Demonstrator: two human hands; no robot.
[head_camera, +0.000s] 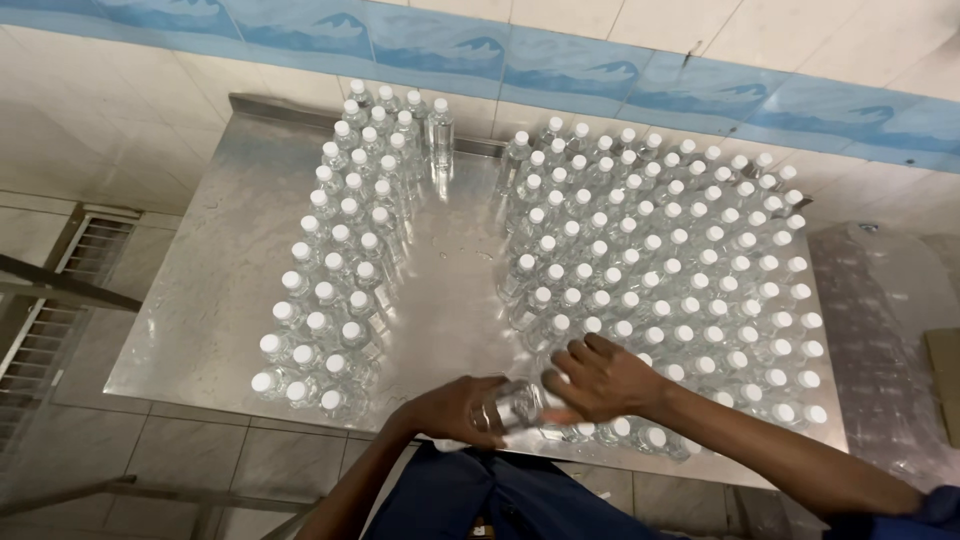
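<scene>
Overhead, a steel table (200, 300) carried two blocks of white-capped bottles. At its near edge, the left hand (445, 408) gripped a clear bottle (510, 405) lying sideways, the right hand (600, 380) closed over its cap end. Crowded neighbouring bottles (680, 290) risked toppling if knocked.

Steel worktop (200, 300) fills the middle of the frame, wet, with droplets along its bare centre strip. Left block of clear bottles with white caps (340, 270) stands in slanting rows from upper centre to lower left. Right block of like bottles (680, 270) is larger, packed cap to cap, reaching the worktop's right edge. Blue patterned tile band (560, 60) runs across the top, over cream wall tiles. Metal floor grate (50, 300) lies at far left. Clear plastic sheet (880, 330) sits at the right edge. Floor tiles (200, 450) show along the lower left.
</scene>
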